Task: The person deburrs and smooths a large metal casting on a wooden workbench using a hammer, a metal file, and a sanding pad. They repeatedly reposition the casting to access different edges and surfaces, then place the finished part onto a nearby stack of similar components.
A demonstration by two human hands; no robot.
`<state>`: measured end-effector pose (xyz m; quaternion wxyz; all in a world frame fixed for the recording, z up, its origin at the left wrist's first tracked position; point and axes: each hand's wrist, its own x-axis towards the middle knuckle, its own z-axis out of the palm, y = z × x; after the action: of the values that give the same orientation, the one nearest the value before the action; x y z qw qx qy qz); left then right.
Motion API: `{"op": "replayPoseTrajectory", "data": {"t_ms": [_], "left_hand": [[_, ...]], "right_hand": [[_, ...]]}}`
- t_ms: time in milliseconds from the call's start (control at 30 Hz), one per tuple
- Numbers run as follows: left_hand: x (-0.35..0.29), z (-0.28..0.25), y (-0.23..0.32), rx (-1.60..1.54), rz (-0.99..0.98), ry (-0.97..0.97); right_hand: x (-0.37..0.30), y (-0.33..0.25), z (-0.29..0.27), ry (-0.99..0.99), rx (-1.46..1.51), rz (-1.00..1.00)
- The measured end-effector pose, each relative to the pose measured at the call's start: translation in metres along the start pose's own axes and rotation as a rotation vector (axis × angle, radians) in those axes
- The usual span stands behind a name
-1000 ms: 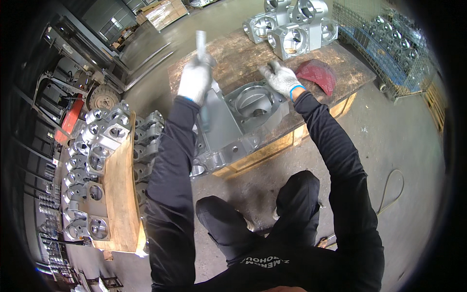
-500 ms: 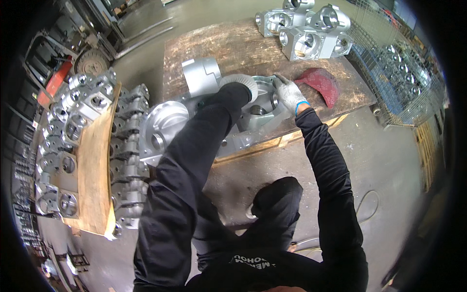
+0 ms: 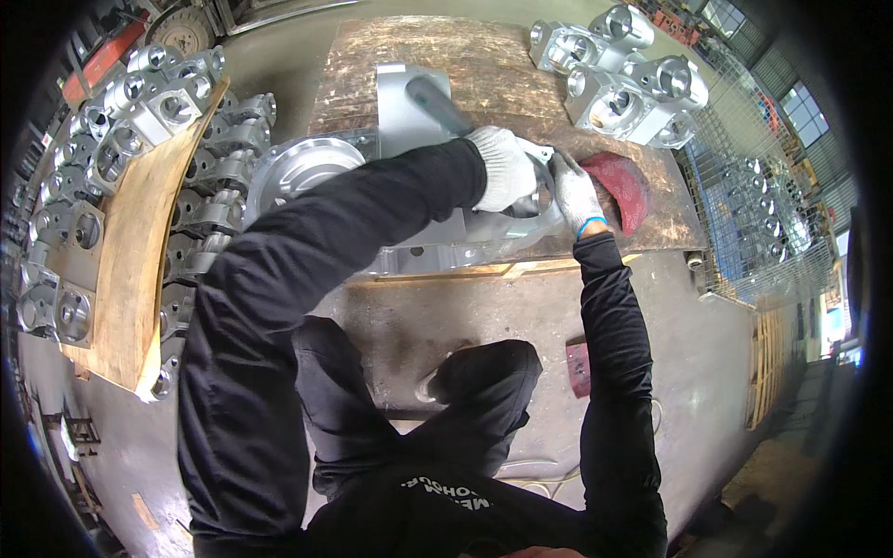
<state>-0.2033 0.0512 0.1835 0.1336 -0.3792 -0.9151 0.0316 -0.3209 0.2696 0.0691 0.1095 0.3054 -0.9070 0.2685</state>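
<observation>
My left hand (image 3: pixel 505 169), in a white knit glove, is closed in a fist over a silver metal casting (image 3: pixel 532 228) near the table's front edge. From its far side a dark, rounded tool handle (image 3: pixel 435 102) sticks out to the upper left, slightly blurred; the tool's other end is hidden. My right hand (image 3: pixel 577 193), also gloved, grips the same casting's far right edge with its fingers bent over it. To the left lies a casting with a wide round recess (image 3: pixel 312 172), partly behind my left sleeve. Behind my left forearm a smooth silver cylindrical part (image 3: pixel 405 116) stands upright.
A curved red piece (image 3: pixel 621 191) lies right of my right hand on the worn wooden table (image 3: pixel 474 56). Several castings (image 3: pixel 623 102) stand at the table's back right. A wire cage (image 3: pixel 758 219) is beyond. At left, stacked castings (image 3: pixel 177 107) surround a wooden board (image 3: pixel 139 232).
My head view has shifted. My left hand has come closer to my right hand, and the dark handle now shows beyond it. The right hand stays at the casting's edge.
</observation>
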Motion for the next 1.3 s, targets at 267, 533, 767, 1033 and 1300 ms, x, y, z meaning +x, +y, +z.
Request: {"op": "replayPoseTrajectory", "data": {"t_ms": [267, 533, 767, 1033, 1300], "left_hand": [[-0.006, -0.009, -0.062, 0.319, 0.439, -0.102], [0.009, 0.034, -0.053, 0.108, 0.417, 0.184], [0.038, 0.044, -0.013, 0.098, -0.22, 0.133], [-0.001, 0.013, -0.075, 0.101, 0.637, 0.106], [0.008, 0.007, -0.046, 0.087, 0.419, -0.005]], "right_hand": [[-0.004, 0.002, -0.007, -0.021, -0.223, -0.184], [-0.003, -0.01, -0.011, -0.037, -0.245, -0.13], [-0.002, -0.015, -0.013, 0.007, -0.171, -0.133], [-0.002, 0.0, -0.002, -0.016, 0.121, 0.075], [0.005, -0.003, 0.008, 0.03, -0.061, 0.034]]}}
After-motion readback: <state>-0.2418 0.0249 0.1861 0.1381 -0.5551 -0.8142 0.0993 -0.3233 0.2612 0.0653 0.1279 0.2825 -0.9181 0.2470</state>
